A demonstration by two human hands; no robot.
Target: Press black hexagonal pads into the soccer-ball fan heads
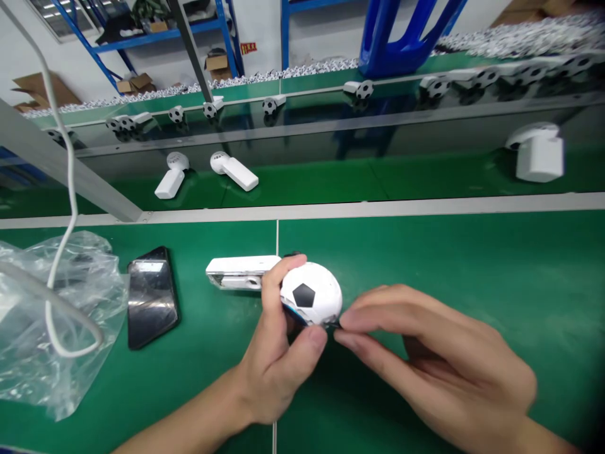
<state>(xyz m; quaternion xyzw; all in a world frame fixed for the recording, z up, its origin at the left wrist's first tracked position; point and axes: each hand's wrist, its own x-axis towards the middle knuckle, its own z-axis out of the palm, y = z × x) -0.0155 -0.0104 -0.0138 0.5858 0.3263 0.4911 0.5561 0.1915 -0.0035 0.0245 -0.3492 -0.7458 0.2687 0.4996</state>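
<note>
My left hand [278, 340] grips a white device with a round soccer-ball head [326, 287] and a long flat handle [243, 265] that points left. One black pentagon shows on the head, and a thin blue line runs along its lower left edge. The fingers of my right hand [435, 353] are pinched at the lower right edge of the head. A small dark piece shows between its fingertips, too small to name. Part of the device is hidden behind my left fingers.
A black phone [152, 302] and a clear plastic bag [89, 284] lie left on the green table [449, 252]. A white cable [69, 157] hangs over the bag. Beyond the rail, a belt [307, 183] carries white devices [239, 172]. A blue stool [394, 57] stands farther back.
</note>
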